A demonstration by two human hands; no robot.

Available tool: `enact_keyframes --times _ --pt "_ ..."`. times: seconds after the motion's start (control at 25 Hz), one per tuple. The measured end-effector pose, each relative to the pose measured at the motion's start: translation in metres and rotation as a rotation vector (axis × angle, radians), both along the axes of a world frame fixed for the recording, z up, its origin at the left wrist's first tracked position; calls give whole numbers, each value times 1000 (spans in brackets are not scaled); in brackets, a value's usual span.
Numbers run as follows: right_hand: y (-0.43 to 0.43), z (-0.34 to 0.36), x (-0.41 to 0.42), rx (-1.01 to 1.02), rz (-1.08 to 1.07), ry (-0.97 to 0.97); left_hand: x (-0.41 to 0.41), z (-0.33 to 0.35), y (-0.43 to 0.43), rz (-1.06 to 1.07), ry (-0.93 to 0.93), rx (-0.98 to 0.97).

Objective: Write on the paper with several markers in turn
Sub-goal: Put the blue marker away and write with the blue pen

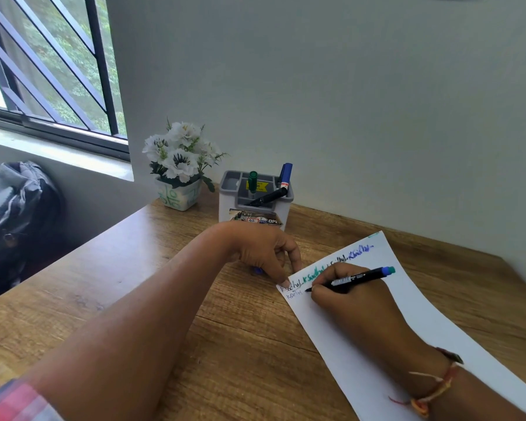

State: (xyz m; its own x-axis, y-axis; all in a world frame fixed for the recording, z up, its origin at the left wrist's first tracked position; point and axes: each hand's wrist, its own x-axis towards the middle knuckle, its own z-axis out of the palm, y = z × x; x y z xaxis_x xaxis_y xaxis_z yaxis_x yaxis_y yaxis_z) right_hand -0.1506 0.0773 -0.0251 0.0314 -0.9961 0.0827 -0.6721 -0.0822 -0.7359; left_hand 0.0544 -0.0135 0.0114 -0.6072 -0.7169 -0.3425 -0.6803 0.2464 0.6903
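Paper [413, 326] lies at a slant on the wooden worktop [128, 287], and I take every place from it. My right hand [351, 303] rests on the sheet's upper part, fingers and thumb pinched round a black marker [357, 278]. Its tip touches the paper just after a short black word that starts a second line. The marker's back end, blue and teal, points away over the sheet's far side. Above the tip runs a first line of scrawled words in black, green and blue.

My left hand [264, 253] sits at the paper's top left corner, fingers curled, with one fingertip pressing that corner down. A small blue thing [258, 270] shows under the palm, possibly a cap; I cannot tell whether the hand holds it.

Beyond the paper's top left corner, against the wall, stands a grey organizer [225, 189]. It holds a green marker [252, 180] upright, a blue marker [286, 174] leaning, and another black one [269, 197] lying across its compartments. Left of that, further from the paper, is a pot of white flowers [179, 165]. A thread bracelet [431, 390] circles the wrist above the sheet's lower part.
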Motion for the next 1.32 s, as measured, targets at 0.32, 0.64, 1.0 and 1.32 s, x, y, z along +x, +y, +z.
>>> enact_keyframes --times 0.32,0.64,1.0,1.32 --pt "3 15 -4 83 -75 -412 2 -1 2 230 161 -136" --pt "-1 26 -3 178 -131 -718 -13 -1 4 579 700 207" --pt "-2 31 -16 -26 -98 -994 -19 7 18 469 882 333" --pt "-4 32 -19 -80 -96 -963 -19 10 21 465 915 332"
